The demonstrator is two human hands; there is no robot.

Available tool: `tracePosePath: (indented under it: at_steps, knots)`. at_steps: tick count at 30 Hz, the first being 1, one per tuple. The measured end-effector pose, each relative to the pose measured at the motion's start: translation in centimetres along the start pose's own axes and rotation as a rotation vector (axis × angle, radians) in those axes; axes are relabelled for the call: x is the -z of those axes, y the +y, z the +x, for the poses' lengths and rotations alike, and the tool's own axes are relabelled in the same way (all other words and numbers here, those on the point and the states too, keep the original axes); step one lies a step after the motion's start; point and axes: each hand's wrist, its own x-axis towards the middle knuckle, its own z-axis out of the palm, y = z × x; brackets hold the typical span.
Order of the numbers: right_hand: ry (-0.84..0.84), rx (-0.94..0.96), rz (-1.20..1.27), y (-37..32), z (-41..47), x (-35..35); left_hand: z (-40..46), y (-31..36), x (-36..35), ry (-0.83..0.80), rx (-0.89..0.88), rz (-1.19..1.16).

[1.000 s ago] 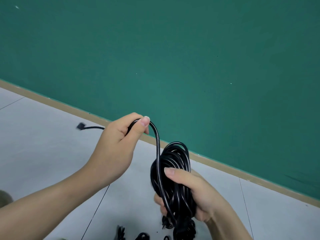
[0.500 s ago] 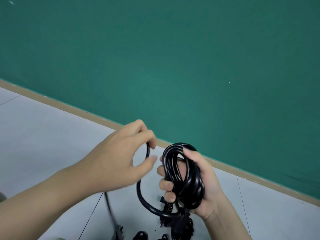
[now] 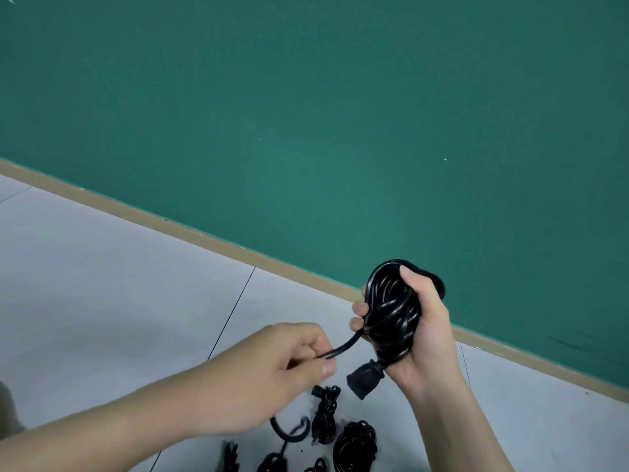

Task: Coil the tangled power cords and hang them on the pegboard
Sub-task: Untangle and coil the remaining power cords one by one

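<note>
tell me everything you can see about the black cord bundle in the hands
The black cord bundle is a glossy, rubbery-looking power cord wound into many loops, held upright above the grey floor in front of the green wall. The right hand grips it around the middle, thumb over the top loops. A chunky black connector hangs at its lower end. One loose strand leaves the coil leftward, and the left hand pinches it.
</note>
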Motion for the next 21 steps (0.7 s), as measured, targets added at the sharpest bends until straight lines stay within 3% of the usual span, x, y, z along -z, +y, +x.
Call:
tracePosePath:
  at_steps: [3,7,12,15,21]
  knots:
    - [0.101,0.092,-0.078,-1.2,0.5,0.9,-0.1,0.9,1.9,0.044,-0.08,0.22]
    - [0.102,0.131,-0.37,-2.1,0.9,2.5,-0.9,2.2,4.2,0.097,-0.16,0.254]
    - [-0.28,-0.014,-0.505,0.7,-0.5,0.9,-0.5,3.3,4.2,0.264,-0.25,-0.006]
    - [-0.36,-0.161,-0.425,2.2,-1.1,-0.3,0.5,2.9,3.7,0.34,-0.26,-0.116]
    - [-0.625,-0.348,-0.301,2.9,-2.5,-0.6,1.6,1.6,3.3,0.371,-0.107,-0.213]
